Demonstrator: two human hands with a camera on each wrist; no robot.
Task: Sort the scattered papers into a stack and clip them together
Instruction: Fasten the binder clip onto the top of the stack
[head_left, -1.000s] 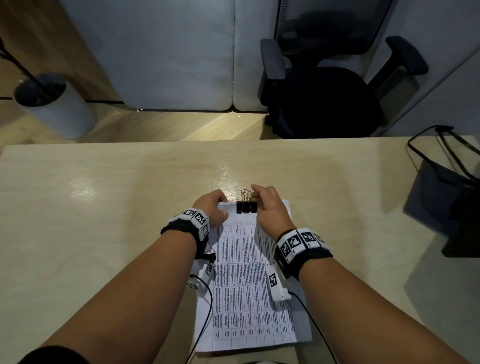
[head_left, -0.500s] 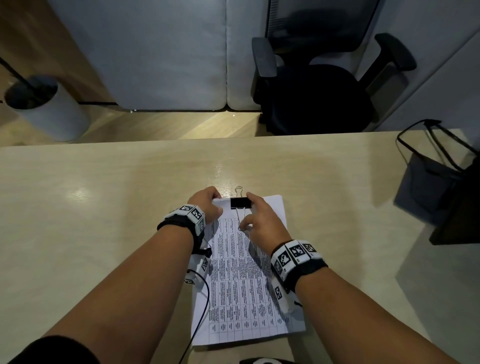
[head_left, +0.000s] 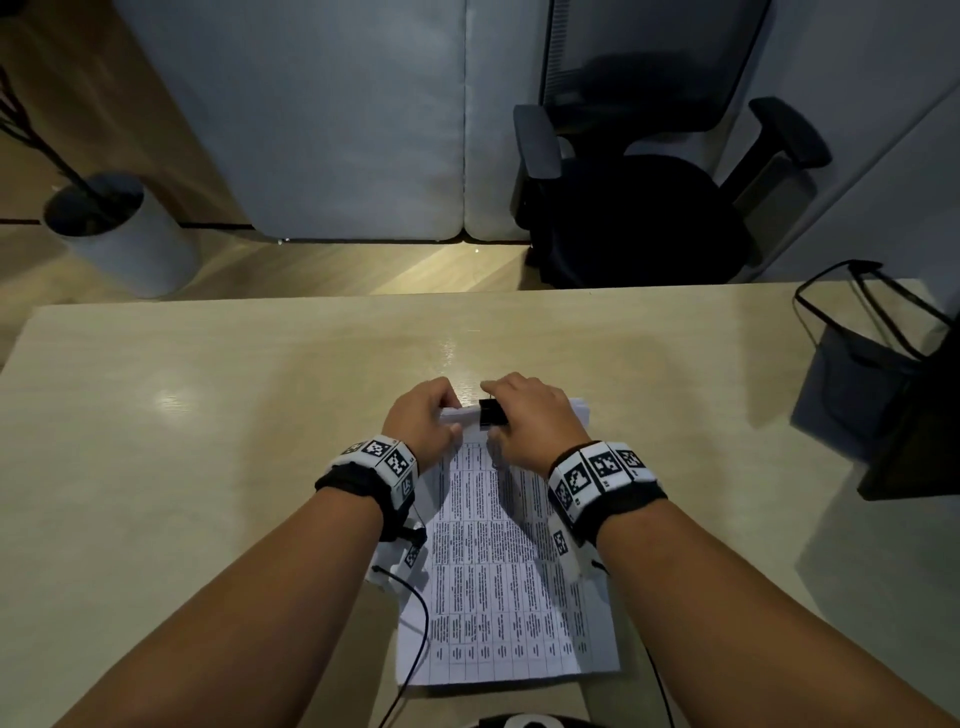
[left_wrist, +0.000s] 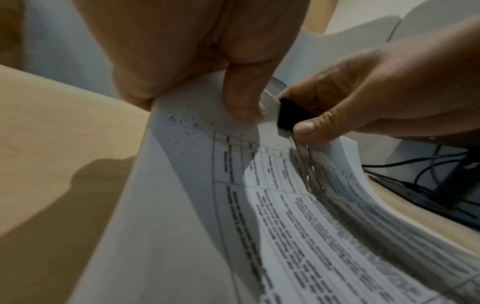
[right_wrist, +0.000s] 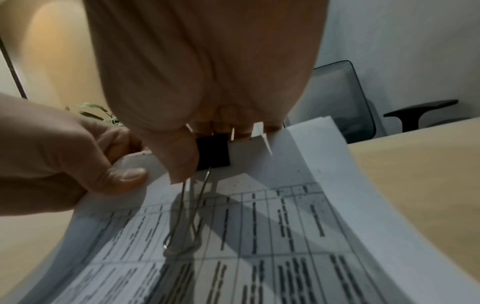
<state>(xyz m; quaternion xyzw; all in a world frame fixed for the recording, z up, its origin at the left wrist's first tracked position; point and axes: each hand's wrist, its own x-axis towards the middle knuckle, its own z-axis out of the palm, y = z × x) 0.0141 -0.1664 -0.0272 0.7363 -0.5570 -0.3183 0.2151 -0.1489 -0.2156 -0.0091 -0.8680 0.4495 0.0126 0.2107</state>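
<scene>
The stack of papers (head_left: 506, 582) lies lengthwise on the pale wooden table (head_left: 208, 441), its printed grid facing up and its far edge raised a little off the surface between the two hands. Both forearms reach forward side by side, wrists bent down, each wearing a black band with checkered markers.

The left hand (head_left: 423, 423) pinches the far left corner of the stack: the left wrist view shows the thumb (left_wrist: 244, 98) pressed on the top sheet and the other fingers curled underneath. The right hand (head_left: 530, 421) grips the black clip (head_left: 491, 413), which sits on the far edge of the papers near its middle, just beside the left thumb. From the right wrist view the thumb (right_wrist: 182, 156) lies against the clip's left side and the fingers are bent over the edge behind it. One wire handle (right_wrist: 184, 216) of the clip is folded down flat on the top sheet (the other handle is probably under the fingers, though that part is hidden).

Beyond the table stand a black office chair (head_left: 639, 208) and a white pot (head_left: 124, 234); a dark bag (head_left: 878, 374) rests at the table's right end.
</scene>
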